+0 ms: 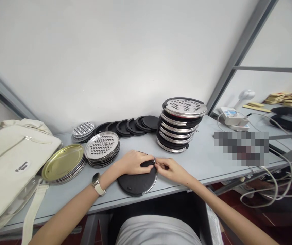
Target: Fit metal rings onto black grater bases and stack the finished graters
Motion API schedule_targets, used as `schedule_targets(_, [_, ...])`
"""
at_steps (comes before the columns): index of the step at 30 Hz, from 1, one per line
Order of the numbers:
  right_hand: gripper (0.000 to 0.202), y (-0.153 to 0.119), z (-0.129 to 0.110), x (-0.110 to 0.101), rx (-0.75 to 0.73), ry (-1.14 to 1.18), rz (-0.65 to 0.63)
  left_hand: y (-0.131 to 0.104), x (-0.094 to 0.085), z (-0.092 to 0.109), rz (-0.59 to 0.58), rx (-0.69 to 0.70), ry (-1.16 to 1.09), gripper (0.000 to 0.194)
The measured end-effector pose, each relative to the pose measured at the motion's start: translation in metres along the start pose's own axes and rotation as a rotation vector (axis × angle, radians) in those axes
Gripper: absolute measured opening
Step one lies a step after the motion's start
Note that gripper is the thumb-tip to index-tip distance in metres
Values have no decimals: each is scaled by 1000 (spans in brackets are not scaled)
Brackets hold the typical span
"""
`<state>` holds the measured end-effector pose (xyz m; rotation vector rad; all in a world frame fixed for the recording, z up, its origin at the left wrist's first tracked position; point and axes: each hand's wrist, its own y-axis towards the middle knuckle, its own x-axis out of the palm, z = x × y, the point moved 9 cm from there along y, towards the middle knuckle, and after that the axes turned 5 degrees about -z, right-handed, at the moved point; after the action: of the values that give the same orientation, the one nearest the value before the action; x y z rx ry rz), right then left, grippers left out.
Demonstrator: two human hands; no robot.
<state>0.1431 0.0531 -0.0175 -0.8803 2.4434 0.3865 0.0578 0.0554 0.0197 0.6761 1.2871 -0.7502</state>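
Note:
A black round disc (135, 185) with a thin silver rim on its right side lies flat at the front of the table. My left hand (135, 164) rests over its far part, thumb and index finger closed at the upper right edge. Opposite it, the fingertips of my right hand (170, 168) pinch at the same spot. A small shiny metal bit (154, 160) shows between the fingertips, too small to make out. My palm and fingers cover much of the disc's far side.
Round grater plates (103, 144) are stacked left of my hands, beside gold-coloured round plates (64, 161) and a cream bag (18, 163). Black discs (122, 127) overlap in a row behind. A tall stack of rimmed grater discs (184, 107) stands behind right; white cables (275, 185) hang at the right.

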Motion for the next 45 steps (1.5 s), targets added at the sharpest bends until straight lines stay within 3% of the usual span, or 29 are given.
schedule_targets(17, [29, 0, 0, 0, -11, 5, 2, 0, 0, 1, 18, 72, -45, 24])
schedule_targets(22, [32, 0, 4, -3, -18, 22, 51, 0, 1, -11, 33, -79, 14, 35])
schedule_targets(25, [30, 0, 3, -6, -21, 37, 81, 0, 0, -13, 45, -137, 55, 27])
schedule_targets(28, [24, 1, 3, -6, -18, 55, 69, 1, 0, -7, 41, -67, 94, 18])
schedule_targets(38, [24, 0, 0, -6, -21, -32, 70, -1, 0, 7, 31, 119, 70, 18])
schedule_targets(45, [26, 0, -7, -4, -53, -120, 53, 0, 4, 0, 33, 43, 76, 20])
